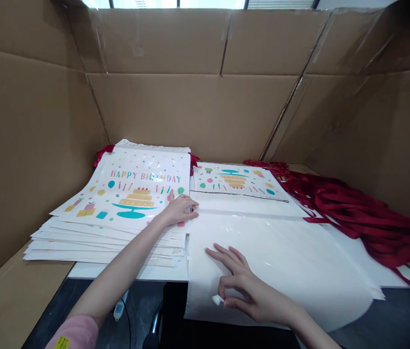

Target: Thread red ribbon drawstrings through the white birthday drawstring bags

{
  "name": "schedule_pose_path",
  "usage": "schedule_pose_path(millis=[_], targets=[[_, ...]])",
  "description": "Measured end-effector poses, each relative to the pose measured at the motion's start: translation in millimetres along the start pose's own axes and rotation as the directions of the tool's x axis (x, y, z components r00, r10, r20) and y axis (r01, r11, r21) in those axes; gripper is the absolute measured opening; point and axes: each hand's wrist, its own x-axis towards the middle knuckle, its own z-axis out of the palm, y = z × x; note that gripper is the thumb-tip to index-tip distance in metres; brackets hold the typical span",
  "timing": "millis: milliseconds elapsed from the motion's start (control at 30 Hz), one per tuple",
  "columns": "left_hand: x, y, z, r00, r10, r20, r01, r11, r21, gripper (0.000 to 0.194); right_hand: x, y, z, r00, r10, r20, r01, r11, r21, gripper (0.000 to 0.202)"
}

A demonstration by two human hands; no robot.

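My left hand (181,208) reaches to the upper left corner of a blank white sheet (273,257). Its thumb and index finger close around a small bit of dark red, apparently ribbon, mostly hidden by the fingers. Low over the sheet's left part, my right hand (243,286) pinches a small white piece (218,300) between thumb and index finger, the other fingers spread; I cannot tell what the piece is. At the sheet's far right corner a short red ribbon (316,220) sticks out. Beyond lies an upside-down printed cake banner (232,180) with a dark cord along its edge.
A stack of "Happy Birthday" banners (146,186) with red ribbon at its upper corners stands at the left. Long red ribbons (353,203) are heaped at the right. Cardboard walls (190,106) enclose the table. The blank sheet hangs over the table's front edge.
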Motion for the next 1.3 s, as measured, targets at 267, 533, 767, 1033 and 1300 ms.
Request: schedule_pose_path(millis=[267,533,767,1033,1300], targets=[[18,-3,0.4,1.0,0.002,0.005,-0.003,0.991,0.137,0.031,11,9,-10,1.0,-0.028,-0.007,0.029,0.999,0.027,0.025],[72,-14,11.0,1.0,-0.011,-0.001,0.011,0.922,0.387,0.03,15,12,-12,0.999,-0.032,-0.01,0.033,0.997,0.075,0.028],[104,-28,26.7,0.996,0.008,-0.094,0.044,0.842,0.538,0.022,15,13,-12,1.0,-0.019,-0.012,0.02,0.996,0.084,0.029],[111,-29,33.6,0.992,0.069,-0.11,0.012,0.796,0.605,0.03,14,12,-12,1.0,-0.014,-0.017,0.016,0.997,0.08,0.028],[112,-29,36.9,0.992,0.081,-0.093,-0.004,0.772,0.635,0.027,15,12,-12,1.0,-0.005,-0.01,0.006,0.998,0.063,0.027]])
